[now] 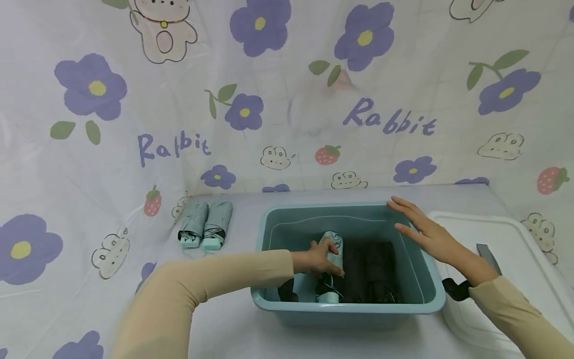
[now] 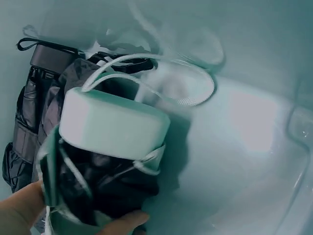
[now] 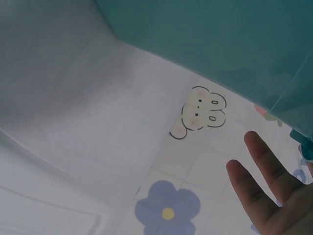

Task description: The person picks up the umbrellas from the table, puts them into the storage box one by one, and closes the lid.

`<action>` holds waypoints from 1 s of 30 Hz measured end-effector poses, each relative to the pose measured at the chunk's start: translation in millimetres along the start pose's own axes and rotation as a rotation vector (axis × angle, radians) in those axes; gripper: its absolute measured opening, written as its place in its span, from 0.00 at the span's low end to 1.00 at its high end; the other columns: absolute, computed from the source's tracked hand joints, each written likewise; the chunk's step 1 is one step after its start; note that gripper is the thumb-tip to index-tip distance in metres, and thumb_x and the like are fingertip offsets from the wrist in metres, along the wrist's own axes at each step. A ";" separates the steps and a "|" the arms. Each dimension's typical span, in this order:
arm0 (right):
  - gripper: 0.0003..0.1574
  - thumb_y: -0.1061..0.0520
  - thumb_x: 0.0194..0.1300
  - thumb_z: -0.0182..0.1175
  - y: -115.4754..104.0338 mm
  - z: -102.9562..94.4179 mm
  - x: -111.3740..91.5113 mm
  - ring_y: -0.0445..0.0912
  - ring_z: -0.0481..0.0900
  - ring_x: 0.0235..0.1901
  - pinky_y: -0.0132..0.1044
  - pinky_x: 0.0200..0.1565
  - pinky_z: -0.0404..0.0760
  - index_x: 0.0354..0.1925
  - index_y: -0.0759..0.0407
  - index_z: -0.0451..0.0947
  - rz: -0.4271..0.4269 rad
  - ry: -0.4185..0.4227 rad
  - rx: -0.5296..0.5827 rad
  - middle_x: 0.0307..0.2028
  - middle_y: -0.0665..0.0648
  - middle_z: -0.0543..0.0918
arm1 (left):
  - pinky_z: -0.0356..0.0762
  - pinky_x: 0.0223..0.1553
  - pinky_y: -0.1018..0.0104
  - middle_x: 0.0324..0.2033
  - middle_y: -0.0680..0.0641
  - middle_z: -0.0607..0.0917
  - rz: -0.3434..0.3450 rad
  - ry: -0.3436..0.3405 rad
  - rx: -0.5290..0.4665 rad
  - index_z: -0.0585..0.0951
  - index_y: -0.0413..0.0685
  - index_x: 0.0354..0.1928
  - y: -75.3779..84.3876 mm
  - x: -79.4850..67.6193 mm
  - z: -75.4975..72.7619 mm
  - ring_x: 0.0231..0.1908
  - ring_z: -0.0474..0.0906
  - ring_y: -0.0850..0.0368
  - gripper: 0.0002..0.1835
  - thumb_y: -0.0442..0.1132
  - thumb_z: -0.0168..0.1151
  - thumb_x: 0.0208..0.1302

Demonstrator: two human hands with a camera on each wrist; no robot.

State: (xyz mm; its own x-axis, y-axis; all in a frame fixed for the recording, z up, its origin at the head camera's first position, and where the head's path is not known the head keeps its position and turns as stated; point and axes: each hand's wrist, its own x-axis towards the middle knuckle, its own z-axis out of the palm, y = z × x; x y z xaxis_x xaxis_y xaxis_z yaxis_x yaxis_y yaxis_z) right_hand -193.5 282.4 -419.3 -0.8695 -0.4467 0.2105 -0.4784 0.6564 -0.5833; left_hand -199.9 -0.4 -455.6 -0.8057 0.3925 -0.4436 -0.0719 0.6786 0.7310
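In the head view my left hand [image 1: 315, 258] reaches into a teal plastic bin [image 1: 350, 308] and grips a folded pale-green umbrella [image 1: 333, 239]. The left wrist view shows that umbrella's pale handle end [image 2: 115, 122] with a looped cord, thumb and fingers on either side of its fabric. Two folded black umbrellas [image 1: 354, 271] [image 1: 380, 267] lie beside it in the bin, to its right. My right hand [image 1: 426, 237] is at the bin's right rim, fingers extended; in the right wrist view its spread fingers [image 3: 266, 171] show next to the bin's outer wall.
Two more folded pale-green umbrellas [image 1: 194, 222] [image 1: 218, 224] lie side by side on the table, left of the bin. A white lid [image 1: 520, 249] lies to the right, under my right forearm. A patterned cloth [image 1: 287, 134] hangs behind the table.
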 end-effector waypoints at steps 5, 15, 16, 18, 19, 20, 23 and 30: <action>0.35 0.52 0.71 0.47 0.9 -0.2 -0.8 0.63 0.48 0.68 0.72 0.54 0.53 0.72 0.43 0.47 -0.010 0.004 0.006 0.72 0.54 0.46 | 0.62 0.35 0.60 0.43 0.40 0.58 0.001 -0.010 0.017 0.64 0.46 0.40 0.9 0.0 1.4 0.39 0.60 0.47 0.24 0.36 0.71 0.50; 0.35 0.52 0.72 0.47 1.9 1.5 -1.7 0.64 0.49 0.68 0.71 0.54 0.55 0.72 0.45 0.48 -0.023 0.011 0.005 0.72 0.57 0.46 | 0.71 0.35 0.58 0.49 0.38 0.60 -0.108 -0.092 0.022 0.64 0.47 0.46 14.7 -11.2 -4.4 0.45 0.61 0.46 0.26 0.38 0.70 0.52; 0.35 0.52 0.72 0.47 2.2 1.4 -1.6 0.64 0.49 0.68 0.71 0.54 0.55 0.72 0.45 0.47 -0.023 0.011 0.004 0.72 0.57 0.46 | 0.70 0.36 0.58 0.51 0.37 0.60 -0.115 -0.099 0.031 0.64 0.47 0.47 16.9 -12.7 -5.9 0.47 0.60 0.46 0.26 0.39 0.70 0.52; 0.35 0.52 0.72 0.47 2.7 0.9 -1.3 0.64 0.49 0.68 0.71 0.54 0.55 0.72 0.44 0.47 -0.022 0.012 -0.001 0.72 0.57 0.46 | 0.72 0.36 0.59 0.56 0.36 0.59 -0.114 -0.110 0.045 0.65 0.47 0.50 20.7 -14.8 -8.5 0.54 0.57 0.46 0.27 0.40 0.69 0.53; 0.35 0.52 0.72 0.47 2.8 0.7 -1.2 0.64 0.49 0.68 0.71 0.54 0.55 0.72 0.45 0.47 -0.021 0.012 -0.002 0.72 0.57 0.46 | 0.74 0.36 0.58 0.58 0.36 0.58 -0.114 -0.113 0.053 0.65 0.48 0.51 22.4 -15.5 -9.7 0.56 0.56 0.45 0.27 0.41 0.69 0.53; 0.35 0.52 0.72 0.46 2.7 0.4 -1.1 0.64 0.49 0.68 0.72 0.53 0.55 0.72 0.45 0.47 -0.020 0.012 -0.002 0.72 0.57 0.46 | 0.76 0.36 0.57 0.59 0.36 0.58 -0.111 -0.119 0.062 0.66 0.48 0.52 23.4 -15.4 -10.9 0.58 0.56 0.45 0.27 0.42 0.68 0.54; 0.35 0.52 0.72 0.46 2.4 -0.3 -1.3 0.63 0.49 0.68 0.72 0.54 0.54 0.72 0.46 0.48 -0.014 0.008 0.008 0.72 0.56 0.46 | 0.79 0.38 0.51 0.59 0.36 0.59 -0.096 -0.168 0.028 0.65 0.46 0.54 25.8 -15.5 -14.6 0.59 0.59 0.44 0.27 0.40 0.65 0.57; 0.35 0.52 0.72 0.46 2.2 0.5 -1.2 0.64 0.48 0.68 0.73 0.53 0.53 0.72 0.50 0.48 -0.001 0.001 0.019 0.72 0.58 0.46 | 0.67 0.53 0.38 0.62 0.39 0.56 -0.122 -0.282 -0.062 0.59 0.45 0.59 32.5 -20.9 -23.8 0.64 0.55 0.39 0.28 0.41 0.61 0.61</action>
State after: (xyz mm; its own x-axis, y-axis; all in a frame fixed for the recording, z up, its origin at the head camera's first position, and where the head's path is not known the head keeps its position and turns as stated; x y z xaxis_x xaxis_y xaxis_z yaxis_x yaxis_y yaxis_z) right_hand -193.4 284.2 -421.2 -0.8690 -0.4469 0.2123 -0.4773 0.6442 -0.5977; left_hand -199.4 -1.3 -410.2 -0.5946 0.4733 -0.6499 -0.2005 0.6956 0.6899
